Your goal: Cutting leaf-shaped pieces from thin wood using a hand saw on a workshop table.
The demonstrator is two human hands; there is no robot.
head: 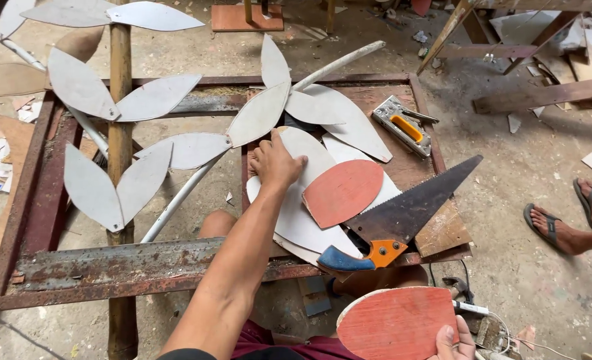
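My left hand presses flat on a pile of white leaf-shaped cutouts lying on a rusty metal frame. One cutout in the pile shows a red face. My right hand, at the bottom right, grips a red leaf-shaped cutout with a white edge by its lower corner. A handsaw with a blue and orange handle lies across the pile, just right of my left forearm.
White poles with grey leaf cutouts fixed along them lie over the frame's left side, crossing a bamboo post. A staple gun sits on the board at upper right. Another person's sandalled feet stand at the right. Wood scraps litter the floor.
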